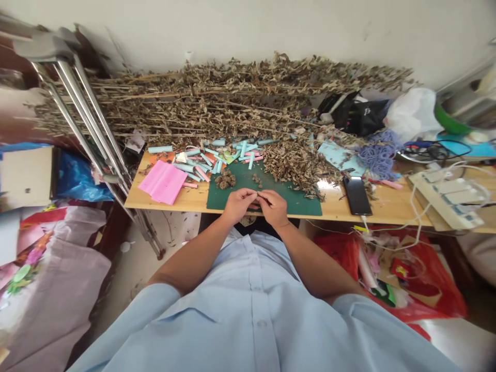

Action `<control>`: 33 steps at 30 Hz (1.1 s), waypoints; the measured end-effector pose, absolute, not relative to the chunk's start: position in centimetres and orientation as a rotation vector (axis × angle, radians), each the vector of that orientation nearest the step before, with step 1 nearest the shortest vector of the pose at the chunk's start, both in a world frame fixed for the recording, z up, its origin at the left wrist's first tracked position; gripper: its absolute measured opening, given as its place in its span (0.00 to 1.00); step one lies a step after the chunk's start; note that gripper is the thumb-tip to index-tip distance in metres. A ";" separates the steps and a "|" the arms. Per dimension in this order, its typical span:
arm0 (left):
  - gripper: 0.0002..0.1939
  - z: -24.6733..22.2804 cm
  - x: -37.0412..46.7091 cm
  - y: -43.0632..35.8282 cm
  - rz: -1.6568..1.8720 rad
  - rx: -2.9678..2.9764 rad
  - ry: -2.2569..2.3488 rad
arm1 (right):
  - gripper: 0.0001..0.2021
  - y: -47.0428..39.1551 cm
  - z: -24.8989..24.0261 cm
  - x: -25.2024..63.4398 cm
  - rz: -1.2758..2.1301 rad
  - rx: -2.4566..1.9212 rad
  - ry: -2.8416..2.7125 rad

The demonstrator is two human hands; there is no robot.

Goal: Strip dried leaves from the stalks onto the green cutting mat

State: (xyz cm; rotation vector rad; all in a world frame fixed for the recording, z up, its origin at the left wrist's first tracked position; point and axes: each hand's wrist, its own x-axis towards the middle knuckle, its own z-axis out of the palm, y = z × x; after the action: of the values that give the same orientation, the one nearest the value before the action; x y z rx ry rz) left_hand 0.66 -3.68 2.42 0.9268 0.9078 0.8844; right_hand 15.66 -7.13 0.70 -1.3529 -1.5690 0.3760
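My left hand (239,204) and my right hand (273,206) meet at the near edge of a green cutting mat (310,206). The fingers of both are closed in a pinch, tip against tip. Between them is a small dark bit, too small to name. Just beyond my left hand lies a clump of crumbled dried leaves (225,180). A few smaller crumbs (257,181) lie past the fingertips. A large heap of dried leaves (290,168) covers the mat's far right part.
Pink paper sheets (163,182) and several rolled paper tubes (194,166) lie left on the table. Long dried leafy stalks (217,98) line the wall. A phone (357,195), a power strip (445,199) and purple cord (377,151) lie right. Crutches (87,113) lean at the left.
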 end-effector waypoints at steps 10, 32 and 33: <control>0.18 2.1 0.6 -3.5 0.847 0.961 0.903 | 0.08 -7.1 0.3 15.5 0.354 -1.361 -1.549; 0.16 1.9 0.8 -3.4 0.924 0.951 0.921 | 0.09 -6.6 -0.5 15.6 0.336 -1.335 -1.534; 0.16 1.9 0.8 -3.4 0.930 0.951 0.919 | 0.08 -6.6 -0.6 15.6 0.333 -1.344 -1.516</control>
State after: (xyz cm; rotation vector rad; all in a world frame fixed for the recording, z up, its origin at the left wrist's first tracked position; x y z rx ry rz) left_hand 0.82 -3.41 1.86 0.9509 0.9194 0.9299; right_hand 15.59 -6.62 -0.60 -1.3438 -1.5159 0.3326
